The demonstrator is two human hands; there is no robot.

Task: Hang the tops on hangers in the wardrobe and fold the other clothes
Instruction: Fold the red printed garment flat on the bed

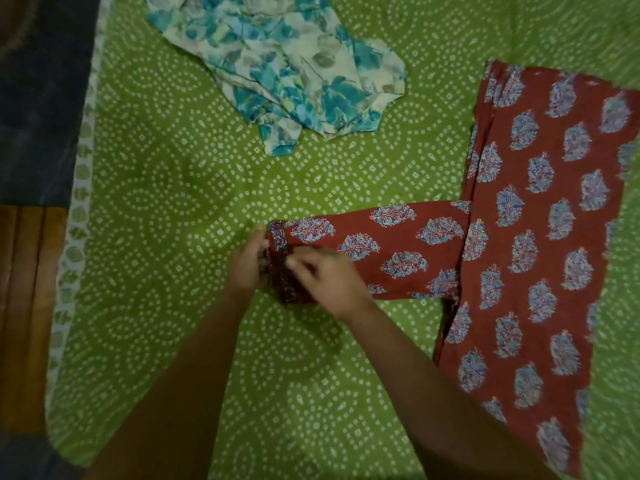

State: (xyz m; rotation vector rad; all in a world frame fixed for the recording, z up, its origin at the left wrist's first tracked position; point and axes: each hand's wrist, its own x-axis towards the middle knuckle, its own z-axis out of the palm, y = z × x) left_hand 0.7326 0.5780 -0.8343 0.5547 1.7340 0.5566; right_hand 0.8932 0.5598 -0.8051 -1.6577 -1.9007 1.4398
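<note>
Rust-red cotton printed with blue-and-white leaf motifs makes up the red top [540, 237], which lies spread flat on the bed [166, 188] toward its right edge. The body of the garment runs along that edge, and one long sleeve [381, 251] reaches out from it toward the middle of the bed. The sleeve ends in a dark patterned cuff [282, 268], and both hands meet there.

The left hand [247, 265] sits at the outer end of the cuff with its fingers curled onto the fabric, gripping the edge. The right hand [329, 282] lies over the sleeve just beside the cuff, its fingers bent and pinching the dark trim. The two hands are close together, almost touching, with the cuff between them. Both forearms are bare and come in from the near edge of the bed.

The bed is covered by a green bedsheet with white dotted circles and a pale leaf-printed border down its left edge. Toward the far edge, left of the red top and well apart from it, a floral garment [287, 67] in white, teal and grey lies crumpled in a loose heap.
</note>
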